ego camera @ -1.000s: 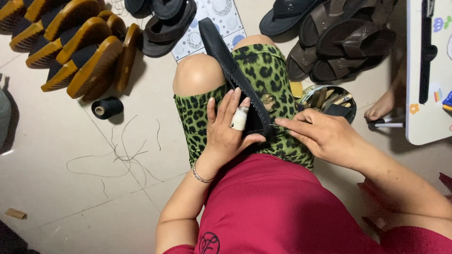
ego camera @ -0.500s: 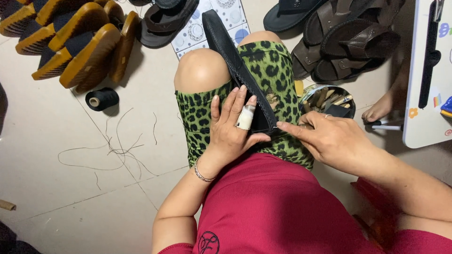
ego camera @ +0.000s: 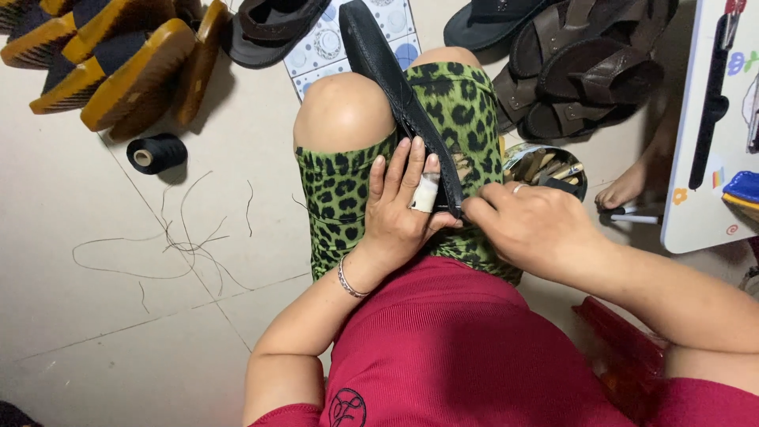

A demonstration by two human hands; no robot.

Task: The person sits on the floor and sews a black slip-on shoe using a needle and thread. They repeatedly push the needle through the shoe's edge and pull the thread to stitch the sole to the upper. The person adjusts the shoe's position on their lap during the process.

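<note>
A long black shoe sole (ego camera: 387, 71) lies edge-up along my thigh, over green leopard-print shorts (ego camera: 466, 111). My left hand (ego camera: 399, 213) presses flat against its near end, one finger wrapped in white tape. My right hand (ego camera: 526, 225) pinches at the sole's edge just beside the left fingers; whatever small tool it grips is hidden between the fingertips. A ring shows on the right hand and a thin bracelet on the left wrist.
A spool of black thread (ego camera: 156, 153) and loose thread scraps (ego camera: 170, 245) lie on the floor at left. Yellow-soled sandals (ego camera: 118, 63) are stacked top left, brown sandals (ego camera: 585, 71) top right. A round tin of tools (ego camera: 545, 162) sits by my knee. Another person's foot (ego camera: 632, 186) is at right.
The view has shifted slightly closer and lower. My right hand has slid in toward the left fingers along the sole's edge. The left hand keeps its hold.
</note>
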